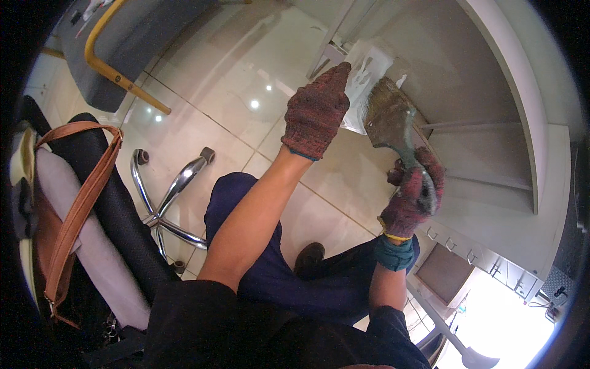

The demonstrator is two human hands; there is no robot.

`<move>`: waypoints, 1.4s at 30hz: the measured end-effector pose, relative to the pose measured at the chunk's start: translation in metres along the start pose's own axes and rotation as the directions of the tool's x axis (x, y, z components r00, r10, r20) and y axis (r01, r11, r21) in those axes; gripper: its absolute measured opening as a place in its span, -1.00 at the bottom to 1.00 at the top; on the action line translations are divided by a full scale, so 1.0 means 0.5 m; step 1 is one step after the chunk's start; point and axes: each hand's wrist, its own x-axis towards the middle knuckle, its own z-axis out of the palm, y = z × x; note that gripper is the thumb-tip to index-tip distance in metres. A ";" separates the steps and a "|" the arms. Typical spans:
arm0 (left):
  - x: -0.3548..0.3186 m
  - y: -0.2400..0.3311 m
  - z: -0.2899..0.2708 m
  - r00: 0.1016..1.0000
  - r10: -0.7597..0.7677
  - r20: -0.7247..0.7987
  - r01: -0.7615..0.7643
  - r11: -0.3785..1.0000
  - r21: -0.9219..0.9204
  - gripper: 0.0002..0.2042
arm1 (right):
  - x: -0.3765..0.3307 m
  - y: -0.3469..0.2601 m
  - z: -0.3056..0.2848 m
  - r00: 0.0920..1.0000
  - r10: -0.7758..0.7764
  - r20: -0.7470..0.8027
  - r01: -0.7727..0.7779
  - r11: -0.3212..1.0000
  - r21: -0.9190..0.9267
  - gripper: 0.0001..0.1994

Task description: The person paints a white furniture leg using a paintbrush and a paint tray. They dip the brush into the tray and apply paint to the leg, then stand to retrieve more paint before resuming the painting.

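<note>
My right hand, in a dark red knit glove with a yellow-edged cuff, grips the dark handle of a hand brush. Its worn brown bristles point up and left, beside crumpled white plastic that looks like a bag. My left hand, gloved in the same dark red, is closed at the left edge of that plastic. Its fingertips are turned away, so what they pinch, if anything, is hidden.
An open white cabinet with shelf ledges stands on the right, above a row of drawers with small handles. At left are a chrome swivel chair base, a brown-strapped bag and a grey chair with a yellow frame. Pale tiles cover the floor.
</note>
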 end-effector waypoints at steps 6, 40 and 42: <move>0.004 0.004 0.001 0.998 0.048 0.035 -0.049 0.999 0.016 -0.58 | -0.005 0.021 -0.013 0.982 -0.075 0.173 0.108 0.976 -0.188 -0.70; 0.009 -0.010 -0.006 0.998 0.061 -0.009 -0.062 0.997 -0.042 -0.59 | -0.033 0.035 0.000 0.995 0.031 0.093 -0.028 0.999 -0.037 -0.72; 0.013 -0.004 -0.016 0.999 0.036 0.016 -0.035 0.999 -0.032 -0.59 | -0.026 0.036 -0.015 0.996 0.034 0.077 -0.036 0.999 0.024 -0.70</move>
